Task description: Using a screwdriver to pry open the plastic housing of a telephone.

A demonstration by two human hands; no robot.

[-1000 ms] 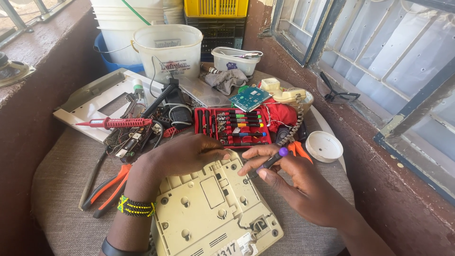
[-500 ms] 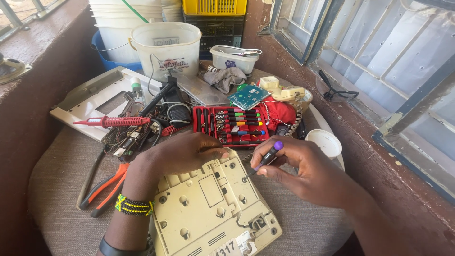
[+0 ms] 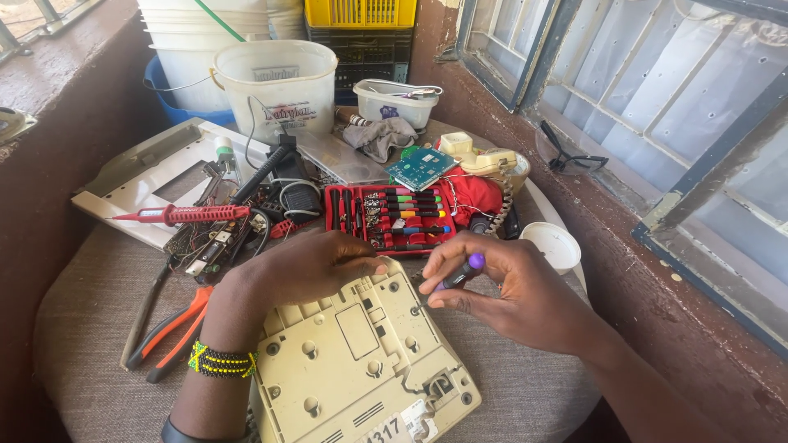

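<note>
Cream plastic telephone base (image 3: 361, 361), underside up at lower centre, is pressed flat by the left hand (image 3: 308, 267). A purple-capped screwdriver (image 3: 460, 272) is pinched in the right hand (image 3: 509, 287). Slippage off a screw seems possible if the base shifts on the cloth.

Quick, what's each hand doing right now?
Left hand: palm down on the cream casing, gripping nothing.
Right hand: closed on a purple-capped screwdriver, tip at the casing's top edge.
</note>
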